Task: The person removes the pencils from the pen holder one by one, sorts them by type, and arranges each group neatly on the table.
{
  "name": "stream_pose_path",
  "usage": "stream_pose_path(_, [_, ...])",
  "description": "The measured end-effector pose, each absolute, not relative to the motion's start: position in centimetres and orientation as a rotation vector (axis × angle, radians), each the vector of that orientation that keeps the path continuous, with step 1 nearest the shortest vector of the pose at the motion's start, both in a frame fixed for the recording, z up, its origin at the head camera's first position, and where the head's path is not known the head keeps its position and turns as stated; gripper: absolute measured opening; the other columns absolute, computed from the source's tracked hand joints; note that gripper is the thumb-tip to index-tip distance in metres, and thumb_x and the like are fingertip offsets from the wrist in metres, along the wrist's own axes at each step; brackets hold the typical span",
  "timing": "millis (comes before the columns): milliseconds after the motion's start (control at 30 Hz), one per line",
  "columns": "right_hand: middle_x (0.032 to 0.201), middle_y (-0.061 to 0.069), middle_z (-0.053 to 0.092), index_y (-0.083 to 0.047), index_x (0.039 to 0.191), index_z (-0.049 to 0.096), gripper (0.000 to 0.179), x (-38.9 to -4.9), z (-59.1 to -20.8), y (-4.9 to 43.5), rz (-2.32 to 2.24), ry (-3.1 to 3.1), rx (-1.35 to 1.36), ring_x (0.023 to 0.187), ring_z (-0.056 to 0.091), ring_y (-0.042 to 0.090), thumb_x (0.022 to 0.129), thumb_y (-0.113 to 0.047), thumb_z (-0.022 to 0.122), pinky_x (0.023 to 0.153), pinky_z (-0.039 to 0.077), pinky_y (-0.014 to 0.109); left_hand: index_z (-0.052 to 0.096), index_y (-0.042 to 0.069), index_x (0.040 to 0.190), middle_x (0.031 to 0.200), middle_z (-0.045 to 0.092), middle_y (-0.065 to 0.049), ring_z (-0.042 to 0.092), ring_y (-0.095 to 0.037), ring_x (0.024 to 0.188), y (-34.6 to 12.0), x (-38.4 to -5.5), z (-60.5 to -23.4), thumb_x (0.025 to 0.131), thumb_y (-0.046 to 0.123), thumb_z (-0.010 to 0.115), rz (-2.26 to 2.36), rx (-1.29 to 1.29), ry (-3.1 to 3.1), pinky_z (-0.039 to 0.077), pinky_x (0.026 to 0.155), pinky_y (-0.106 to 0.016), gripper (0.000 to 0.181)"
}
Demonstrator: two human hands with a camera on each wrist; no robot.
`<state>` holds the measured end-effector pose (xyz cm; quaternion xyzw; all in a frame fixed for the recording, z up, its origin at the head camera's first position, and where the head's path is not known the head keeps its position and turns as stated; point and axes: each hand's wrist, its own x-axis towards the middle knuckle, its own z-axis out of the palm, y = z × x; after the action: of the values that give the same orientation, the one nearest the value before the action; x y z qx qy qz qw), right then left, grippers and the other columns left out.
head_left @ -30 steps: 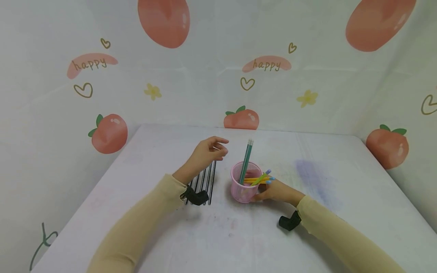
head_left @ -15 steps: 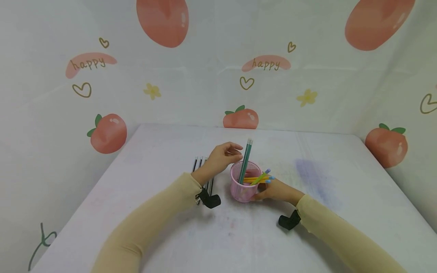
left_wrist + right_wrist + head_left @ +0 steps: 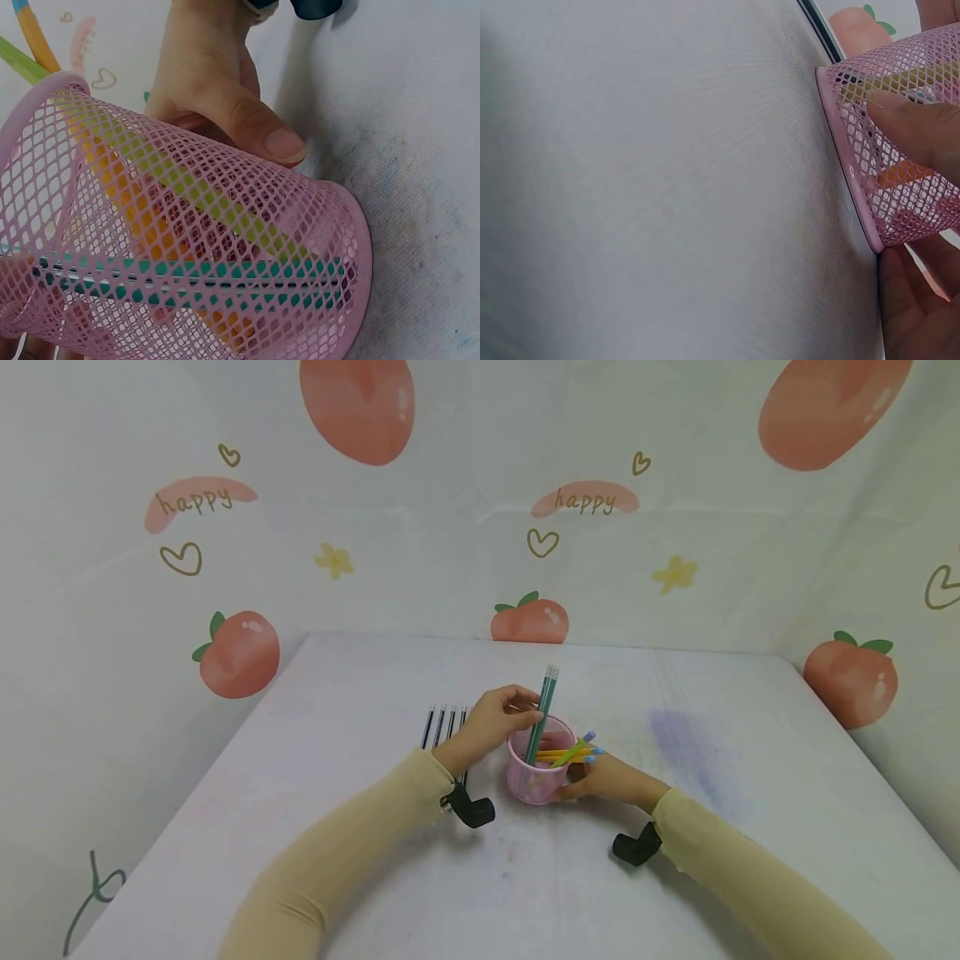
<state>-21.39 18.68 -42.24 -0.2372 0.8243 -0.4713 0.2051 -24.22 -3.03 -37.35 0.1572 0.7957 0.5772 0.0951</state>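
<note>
A pink mesh pen holder [image 3: 537, 783] stands upright on the table. Inside it lean green pencils [image 3: 538, 718], yellow-orange pencils [image 3: 555, 754] and a lime-green one [image 3: 572, 752]. My left hand [image 3: 491, 718] reaches over the holder's left rim and pinches the green pencils below their silver ends; in the left wrist view its fingertips [image 3: 15, 289] show only partly at the lower left edge. My right hand [image 3: 611, 779] grips the holder low on its right side, with the thumb [image 3: 907, 124] against the mesh in the right wrist view.
Several black-striped pencils [image 3: 440, 727] lie side by side left of the holder, partly hidden under my left wrist. A pale cloth with a bluish stain [image 3: 686, 752] covers the table [image 3: 540, 893]. A fruit-printed backdrop [image 3: 450, 527] rises behind.
My left hand has moved right, from above the black-striped pencils to the green pencils, and now pinches them. My right hand and the holder have stayed in place.
</note>
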Motion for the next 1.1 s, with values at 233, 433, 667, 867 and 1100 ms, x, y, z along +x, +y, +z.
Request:
stream_pose_path(233, [0.131,0.009,0.059,-0.006,0.13,0.055,0.06,-21.3,-42.2,18.8,-1.289,2.314,-0.656,0.124,0.048,0.027,0.079,-0.026,0.081,0.111,0.034,0.055,0.066,0.007,0.108,0.106,0.068,-0.007,0.062,-0.016,0.096,-2.8,-24.1,-37.4,0.091,0.017,0.069,1.735,0.465,2.371,0.054,0.083,-0.026,0.02])
stream_pose_path(433, [0.133,0.009,0.058,-0.006,0.132,0.053,0.063,-21.4,-42.4,18.7,-1.308,2.315,-0.688,0.127,0.046,0.028,0.079,-0.024,0.081,0.112,0.031,0.055,0.066,0.004,0.107,0.103,0.068,-0.009,0.063,-0.014,0.092,-3.1,-24.3,-37.0,0.09,0.014,0.069,1.837,0.464,2.376,0.055,0.083,-0.025,0.02])
stream_pose_path(667, [0.135,0.009,0.056,-0.007,0.134,0.052,0.067,-21.3,-42.2,18.7,-1.295,2.321,-0.647,0.129,0.045,0.029,0.077,-0.025,0.082,0.114,0.027,0.058,0.061,-0.004,0.11,0.097,0.063,-0.01,0.064,-0.008,0.082,-4.0,-25.0,-35.0,0.092,0.006,0.065,2.053,0.502,2.274,0.058,0.084,-0.03,0.021])
stream_pose_path(867, [0.136,0.011,0.055,-0.006,0.135,0.05,0.07,-21.2,-42.1,18.7,-1.296,2.318,-0.619,0.13,0.044,0.031,0.077,-0.026,0.083,0.114,0.026,0.059,0.057,-0.007,0.113,0.096,0.06,-0.005,0.064,-0.008,0.083,-5.7,-25.3,-32.2,0.093,0.004,0.062,2.227,0.547,2.204,0.058,0.085,-0.032,0.023])
stream_pose_path(1100, [0.135,0.01,0.056,-0.006,0.135,0.051,0.069,-21.1,-42.0,18.6,-1.31,2.31,-0.634,0.128,0.044,0.03,0.076,-0.024,0.083,0.114,0.026,0.058,0.058,-0.002,0.109,0.094,0.062,-0.003,0.065,-0.012,0.083,-8.5,-25.9,-28.6,0.092,0.003,0.063,2.421,0.534,2.18,0.059,0.082,-0.034,0.018])
